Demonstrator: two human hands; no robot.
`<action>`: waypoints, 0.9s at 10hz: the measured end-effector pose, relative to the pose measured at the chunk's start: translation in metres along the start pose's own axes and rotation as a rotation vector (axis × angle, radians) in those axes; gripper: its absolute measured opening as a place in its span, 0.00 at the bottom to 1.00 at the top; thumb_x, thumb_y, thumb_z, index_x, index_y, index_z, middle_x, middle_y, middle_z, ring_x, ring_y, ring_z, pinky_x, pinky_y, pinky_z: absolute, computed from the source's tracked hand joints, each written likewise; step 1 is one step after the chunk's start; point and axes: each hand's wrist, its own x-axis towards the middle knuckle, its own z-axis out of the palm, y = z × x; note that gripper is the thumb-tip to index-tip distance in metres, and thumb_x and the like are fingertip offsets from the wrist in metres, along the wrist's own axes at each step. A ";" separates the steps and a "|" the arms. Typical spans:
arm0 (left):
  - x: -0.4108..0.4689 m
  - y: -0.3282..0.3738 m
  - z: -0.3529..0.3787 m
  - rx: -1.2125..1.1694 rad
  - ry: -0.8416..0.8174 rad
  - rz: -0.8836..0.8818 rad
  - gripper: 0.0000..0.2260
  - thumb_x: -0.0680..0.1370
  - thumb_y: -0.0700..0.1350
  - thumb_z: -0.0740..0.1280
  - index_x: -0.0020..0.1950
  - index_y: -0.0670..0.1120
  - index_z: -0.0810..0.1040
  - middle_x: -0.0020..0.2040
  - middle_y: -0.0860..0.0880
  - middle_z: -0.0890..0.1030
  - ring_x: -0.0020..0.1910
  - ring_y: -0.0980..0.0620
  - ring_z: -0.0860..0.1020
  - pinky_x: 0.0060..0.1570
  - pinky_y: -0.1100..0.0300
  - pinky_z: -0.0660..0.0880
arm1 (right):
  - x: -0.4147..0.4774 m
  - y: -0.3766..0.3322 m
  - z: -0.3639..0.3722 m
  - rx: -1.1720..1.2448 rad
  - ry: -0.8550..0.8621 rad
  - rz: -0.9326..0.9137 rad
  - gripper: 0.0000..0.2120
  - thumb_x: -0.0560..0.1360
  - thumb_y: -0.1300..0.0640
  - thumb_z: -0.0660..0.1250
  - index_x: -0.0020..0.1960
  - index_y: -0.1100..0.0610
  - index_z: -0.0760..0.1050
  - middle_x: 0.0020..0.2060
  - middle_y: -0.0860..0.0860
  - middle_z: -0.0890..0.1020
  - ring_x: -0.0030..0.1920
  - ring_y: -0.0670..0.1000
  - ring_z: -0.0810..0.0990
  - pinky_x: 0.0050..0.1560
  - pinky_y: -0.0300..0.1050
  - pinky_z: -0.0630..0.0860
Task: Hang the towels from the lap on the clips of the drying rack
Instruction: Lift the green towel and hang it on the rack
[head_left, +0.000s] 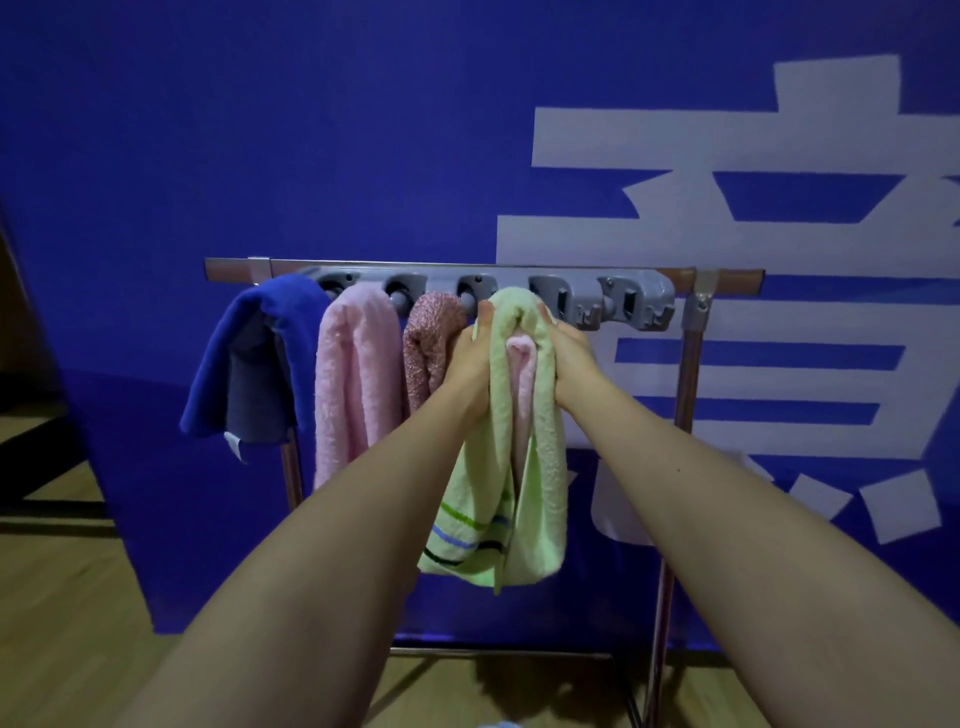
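Note:
A light green towel (498, 467) with striped ends, with a pink fold showing inside it, hangs folded over at the fourth clip of the grey clip bar (639, 301). My left hand (470, 364) grips the towel's left side just under the bar. Its right side is pinched by my right hand (569, 364). The clip behind the green towel is hidden. A blue towel (249, 364), a pale pink towel (353, 384) and a mottled pink towel (428, 348) hang from the first three clips. The fifth clip (631, 304) at the right end holds nothing.
The clip bar sits on a metal drying rack (688, 395) with a top rail, right post and low crossbar. Behind it stands a blue banner (363, 130) with large white characters. Wooden floor (62, 623) lies to the left and below.

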 end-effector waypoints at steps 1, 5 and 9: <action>0.001 0.001 -0.003 0.030 -0.007 -0.013 0.25 0.81 0.60 0.50 0.69 0.44 0.68 0.64 0.46 0.75 0.62 0.47 0.76 0.41 0.62 0.73 | -0.005 0.000 -0.001 -0.015 0.015 0.007 0.13 0.78 0.52 0.62 0.50 0.62 0.76 0.50 0.60 0.80 0.48 0.56 0.79 0.56 0.50 0.75; -0.059 -0.101 -0.046 0.280 0.204 -0.320 0.35 0.76 0.67 0.52 0.61 0.37 0.76 0.57 0.40 0.80 0.58 0.42 0.77 0.60 0.56 0.71 | -0.066 0.127 -0.086 -0.118 0.180 0.263 0.30 0.65 0.39 0.73 0.54 0.62 0.77 0.51 0.59 0.83 0.50 0.57 0.83 0.54 0.54 0.79; -0.173 -0.282 -0.121 0.400 0.158 -0.708 0.22 0.82 0.55 0.50 0.48 0.38 0.74 0.46 0.40 0.76 0.34 0.48 0.74 0.33 0.59 0.67 | -0.154 0.301 -0.162 -0.590 0.074 0.640 0.20 0.79 0.43 0.57 0.38 0.58 0.70 0.34 0.53 0.75 0.30 0.48 0.70 0.33 0.39 0.65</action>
